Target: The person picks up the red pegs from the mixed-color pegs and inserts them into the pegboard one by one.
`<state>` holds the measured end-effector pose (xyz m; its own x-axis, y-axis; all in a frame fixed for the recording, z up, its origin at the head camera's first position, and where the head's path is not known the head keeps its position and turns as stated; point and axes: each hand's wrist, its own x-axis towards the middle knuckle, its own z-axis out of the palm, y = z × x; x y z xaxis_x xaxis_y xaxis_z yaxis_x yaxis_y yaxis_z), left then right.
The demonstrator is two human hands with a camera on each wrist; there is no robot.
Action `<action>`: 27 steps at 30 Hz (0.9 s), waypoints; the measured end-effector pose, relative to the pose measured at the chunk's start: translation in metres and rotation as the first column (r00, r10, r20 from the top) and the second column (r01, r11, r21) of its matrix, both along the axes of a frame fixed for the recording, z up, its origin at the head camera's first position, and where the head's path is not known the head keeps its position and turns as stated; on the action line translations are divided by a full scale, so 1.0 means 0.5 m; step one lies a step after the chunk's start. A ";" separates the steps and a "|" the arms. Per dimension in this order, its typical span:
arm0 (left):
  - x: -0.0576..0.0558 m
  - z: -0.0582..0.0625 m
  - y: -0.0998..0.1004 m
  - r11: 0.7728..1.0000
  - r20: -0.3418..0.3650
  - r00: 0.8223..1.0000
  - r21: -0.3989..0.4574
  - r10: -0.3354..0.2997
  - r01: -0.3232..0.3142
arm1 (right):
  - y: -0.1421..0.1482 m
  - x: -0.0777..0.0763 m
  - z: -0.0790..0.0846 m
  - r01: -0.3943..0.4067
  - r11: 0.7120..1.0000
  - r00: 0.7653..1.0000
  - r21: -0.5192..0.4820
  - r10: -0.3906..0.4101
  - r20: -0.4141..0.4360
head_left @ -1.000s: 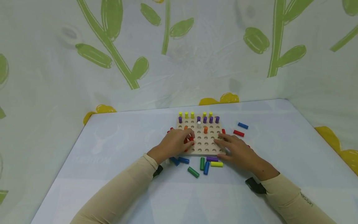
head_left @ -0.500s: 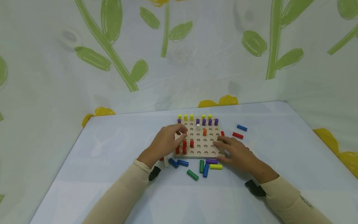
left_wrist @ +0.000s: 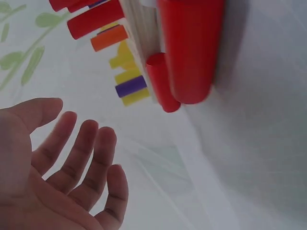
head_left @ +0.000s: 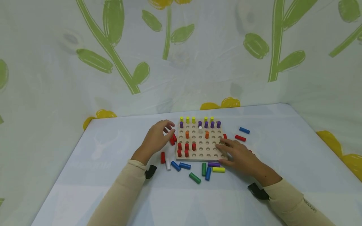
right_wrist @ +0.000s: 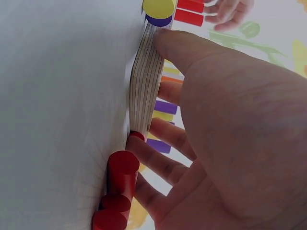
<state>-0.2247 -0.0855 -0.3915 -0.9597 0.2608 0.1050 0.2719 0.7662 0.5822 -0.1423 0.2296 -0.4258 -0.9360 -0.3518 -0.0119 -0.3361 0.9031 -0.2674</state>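
A wooden peg board [head_left: 204, 152] lies in the middle of the table, with red pegs [head_left: 186, 147] standing in its front left holes. Beside its left edge, my left hand [head_left: 155, 136] hovers with loosely bent fingers and nothing in them. Loose red pegs [head_left: 172, 141] lie near that hand, close against the board. My right hand [head_left: 240, 155] rests at the board's front right corner, fingers spread over the holes. In the right wrist view its thumb touches the board's layered side [right_wrist: 146, 81]. Yellow pegs [head_left: 188, 119], purple pegs [head_left: 212, 124], orange pegs [head_left: 187, 134] and a white peg [head_left: 200, 129] stand farther back.
In front of the board lie loose blue pegs [head_left: 185, 165], green pegs [head_left: 195, 178], a purple peg [head_left: 214, 164] and a yellow peg [head_left: 218, 169]. A white peg [head_left: 168, 164] lies front left. To the right are a blue peg [head_left: 244, 130] and a red peg [head_left: 240, 137].
My left hand has let go of a red peg, which now stands in the board, and has moved left off the board. My right hand has stayed at the corner.
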 end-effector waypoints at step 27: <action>-0.018 -0.038 -0.027 0.982 0.278 0.958 -0.189 0.067 -0.014 | -0.002 0.001 0.000 0.033 0.999 0.999 0.002 -0.033 0.043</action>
<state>-0.2335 -0.0990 -0.4105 -0.9533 0.2099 -0.2172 0.0831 0.8737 0.4794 -0.1416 0.2284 -0.4256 -0.9457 -0.3206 -0.0528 -0.2942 0.9140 -0.2793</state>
